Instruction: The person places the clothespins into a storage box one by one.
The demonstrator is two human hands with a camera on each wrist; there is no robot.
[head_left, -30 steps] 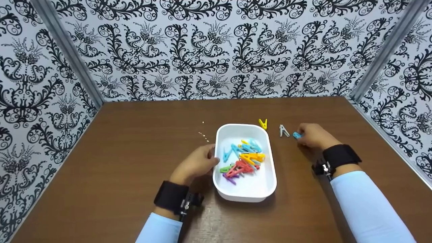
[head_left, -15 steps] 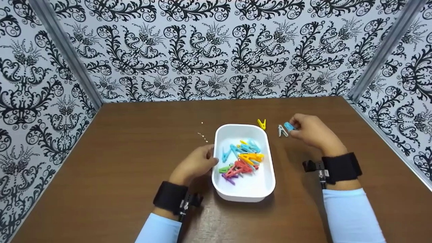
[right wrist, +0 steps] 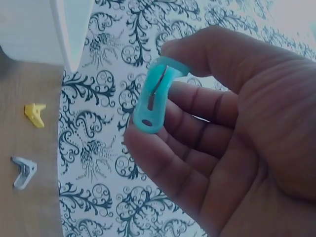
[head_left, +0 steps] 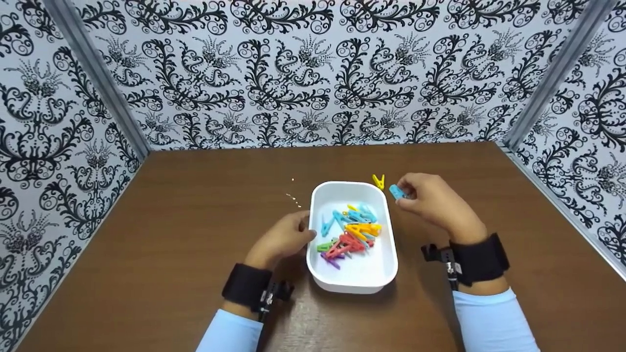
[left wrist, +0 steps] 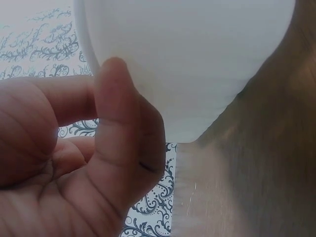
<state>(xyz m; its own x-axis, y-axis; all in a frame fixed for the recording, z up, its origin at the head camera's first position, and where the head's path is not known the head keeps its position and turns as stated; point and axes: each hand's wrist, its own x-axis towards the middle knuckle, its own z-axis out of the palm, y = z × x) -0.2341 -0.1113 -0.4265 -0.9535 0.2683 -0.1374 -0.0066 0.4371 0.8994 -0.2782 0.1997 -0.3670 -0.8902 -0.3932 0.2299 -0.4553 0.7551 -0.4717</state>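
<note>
My right hand [head_left: 433, 200] pinches a light blue clothespin [right wrist: 154, 96] between thumb and fingers, just off the right rim of a white plastic tub [head_left: 352, 282]. My left hand [head_left: 281, 238] grips the tub's left rim, thumb on the rim and fingers outside. In the left wrist view the thumb [left wrist: 117, 113] lies against the tub's white wall [left wrist: 197, 59]. Inside the tub lies a loose heap of clothespins, among them orange [head_left: 363, 229], red [head_left: 345, 246], green, purple and blue ones.
A yellow clothespin [head_left: 378, 181] lies on the brown table behind the tub's right corner. In the right wrist view a grey clothespin [right wrist: 23, 173] lies near it. Small pale flecks [head_left: 293, 199] mark the table left of the tub. Patterned walls stand around the table.
My right hand has carried the blue clothespin leftward toward the tub, and it now hides the grey clothespin in the head view. The left hand and the tub have stayed in place.
</note>
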